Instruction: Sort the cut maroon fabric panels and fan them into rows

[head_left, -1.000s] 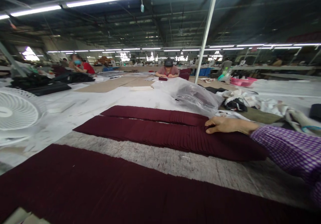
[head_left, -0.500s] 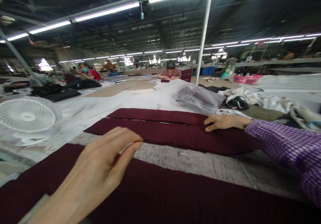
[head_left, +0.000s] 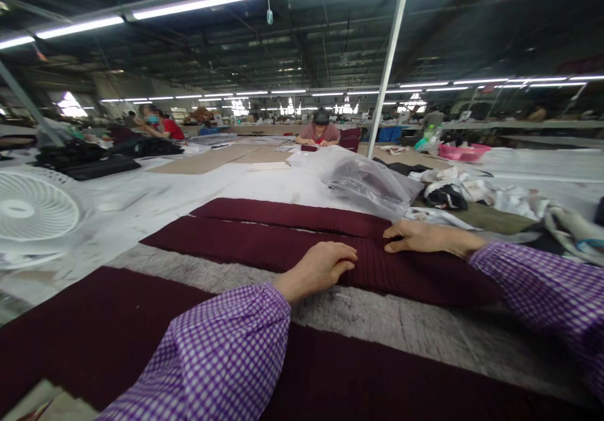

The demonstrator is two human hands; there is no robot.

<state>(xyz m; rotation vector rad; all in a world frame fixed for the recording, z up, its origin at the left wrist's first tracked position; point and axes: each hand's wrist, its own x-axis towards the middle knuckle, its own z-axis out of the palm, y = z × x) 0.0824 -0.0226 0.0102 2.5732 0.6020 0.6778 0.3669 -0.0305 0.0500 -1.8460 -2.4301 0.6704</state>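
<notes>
The pleated maroon cloth [head_left: 419, 276] lies just in front of the clear plastic bag [head_left: 372, 182]; the left hand [head_left: 316, 272] rests on it, fingers [head_left: 342, 254] pressed together; the right hand [head_left: 425, 237] seems to pinch its top edge; a hard tug could pull the pleats crooked.

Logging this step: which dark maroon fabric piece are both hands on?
The pleated maroon strip in the middle, under the left hand and right hand. A narrower strip lies just beyond it; a wide flat piece lies nearer, no hand on it.
</notes>
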